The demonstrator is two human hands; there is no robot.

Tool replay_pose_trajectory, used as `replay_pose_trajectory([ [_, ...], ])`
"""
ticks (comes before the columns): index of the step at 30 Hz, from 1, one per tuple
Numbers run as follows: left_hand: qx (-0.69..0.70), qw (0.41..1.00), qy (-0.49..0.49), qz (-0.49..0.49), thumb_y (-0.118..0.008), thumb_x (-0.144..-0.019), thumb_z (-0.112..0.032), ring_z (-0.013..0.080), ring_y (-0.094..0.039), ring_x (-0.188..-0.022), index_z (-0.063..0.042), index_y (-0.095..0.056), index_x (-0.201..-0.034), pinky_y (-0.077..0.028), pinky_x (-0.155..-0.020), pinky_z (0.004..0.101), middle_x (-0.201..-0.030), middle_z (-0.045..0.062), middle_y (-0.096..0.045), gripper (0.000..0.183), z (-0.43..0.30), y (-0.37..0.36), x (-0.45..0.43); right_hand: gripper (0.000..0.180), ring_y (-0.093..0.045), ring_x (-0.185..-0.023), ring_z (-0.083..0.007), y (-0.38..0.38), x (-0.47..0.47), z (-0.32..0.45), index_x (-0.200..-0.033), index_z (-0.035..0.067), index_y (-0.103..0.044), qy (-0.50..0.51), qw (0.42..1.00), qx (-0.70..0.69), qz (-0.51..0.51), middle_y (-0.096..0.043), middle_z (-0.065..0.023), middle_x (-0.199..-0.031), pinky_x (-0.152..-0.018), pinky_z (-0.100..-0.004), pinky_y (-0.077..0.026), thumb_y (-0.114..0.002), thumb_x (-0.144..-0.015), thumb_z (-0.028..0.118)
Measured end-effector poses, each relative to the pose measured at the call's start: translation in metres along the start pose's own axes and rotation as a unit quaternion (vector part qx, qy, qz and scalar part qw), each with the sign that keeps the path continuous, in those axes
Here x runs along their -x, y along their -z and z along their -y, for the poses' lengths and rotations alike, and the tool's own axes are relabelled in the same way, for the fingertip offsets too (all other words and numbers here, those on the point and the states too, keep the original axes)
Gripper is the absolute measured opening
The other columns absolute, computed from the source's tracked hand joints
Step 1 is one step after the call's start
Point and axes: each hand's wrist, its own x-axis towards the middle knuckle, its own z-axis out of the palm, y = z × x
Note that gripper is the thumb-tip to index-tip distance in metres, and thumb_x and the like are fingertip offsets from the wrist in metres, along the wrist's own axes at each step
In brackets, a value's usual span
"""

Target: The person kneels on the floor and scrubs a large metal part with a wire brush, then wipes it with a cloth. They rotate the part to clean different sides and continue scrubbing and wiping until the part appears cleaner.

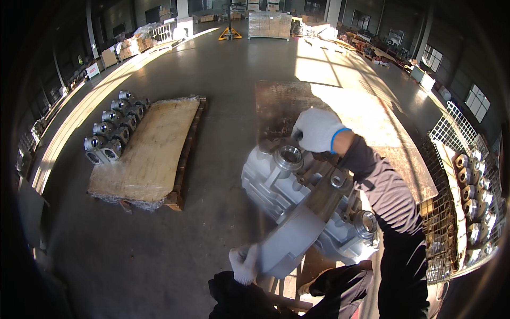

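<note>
Before me is a group of large silver-grey metal castings with round machined ports. One long metal casting [295, 235] slants across the others, its near end toward my body. My left hand [244, 264], in a white knitted glove, grips the left side of that near end. My right hand [318, 129], gloved in white with a blue cuff, is curled at the far end; its fingertips are partly hidden. Beneath and to either side are a ribbed casting [263, 181] with a port at its top and another casting [352, 235] with a port at the right.
Brown boards [285, 99] lie beyond the castings. On the left, a wooden pallet [147, 151] carries several small metal valve bodies [115, 125]. A wire mesh crate [438, 235] with several metal parts [472, 207] stands at right. A yellow pallet jack [230, 34] is far off.
</note>
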Motion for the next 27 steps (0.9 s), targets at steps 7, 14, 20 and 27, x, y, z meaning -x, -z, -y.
replay_pose_trajectory([
  [7, 0.016, 1.0, 0.015, 0.011, -0.068, -0.101, -0.011, 0.0026, -0.04, -0.056, -0.001, -0.056, -0.064, -0.028, -0.05, 0.0286, -0.06, -0.008, -0.05, 0.04, 0.003, -0.011, -0.006, 0.026, -0.075, -0.097, -0.0359, -0.01, 0.027, 0.005, -0.099, 0.019, -0.085, -0.087, 0.995, -0.006, -0.043, -0.079, -0.0137, -0.1, -0.088, -0.0444, -0.061, -0.071, -0.078, 0.022],
  [14, 0.012, 1.0, 0.015, -0.007, -0.069, -0.102, -0.013, 0.0025, -0.042, -0.057, -0.002, -0.058, -0.064, -0.029, -0.05, 0.0281, -0.06, -0.008, -0.052, 0.041, -0.008, -0.002, -0.001, 0.026, -0.075, -0.095, -0.0383, 0.023, 0.033, 0.037, -0.097, 0.015, -0.085, -0.054, 0.998, 0.009, 0.015, -0.078, -0.0166, -0.098, -0.086, -0.0462, -0.061, -0.068, -0.077, 0.016],
  [20, 0.006, 1.0, 0.008, -0.012, -0.069, -0.102, -0.013, 0.0025, -0.042, -0.057, -0.002, -0.062, -0.066, -0.029, -0.049, 0.0281, -0.06, -0.008, -0.053, 0.038, -0.01, 0.003, -0.001, 0.026, -0.075, -0.097, -0.0365, 0.034, 0.029, 0.038, -0.098, 0.014, -0.085, -0.037, 0.999, 0.017, 0.012, -0.078, -0.0168, -0.098, -0.086, -0.046, -0.061, -0.068, -0.078, 0.018],
  [27, 0.009, 1.0, 0.016, -0.02, -0.069, -0.102, -0.013, 0.0021, -0.044, -0.059, -0.001, -0.064, -0.068, -0.03, -0.05, 0.0276, -0.063, -0.008, -0.057, 0.037, -0.009, -0.001, 0.002, 0.024, -0.076, -0.092, -0.0344, -0.012, 0.036, 0.023, -0.1, 0.014, -0.084, -0.07, 0.996, -0.051, -0.027, -0.079, -0.0156, -0.097, -0.087, -0.0419, -0.061, -0.069, -0.082, 0.019],
])
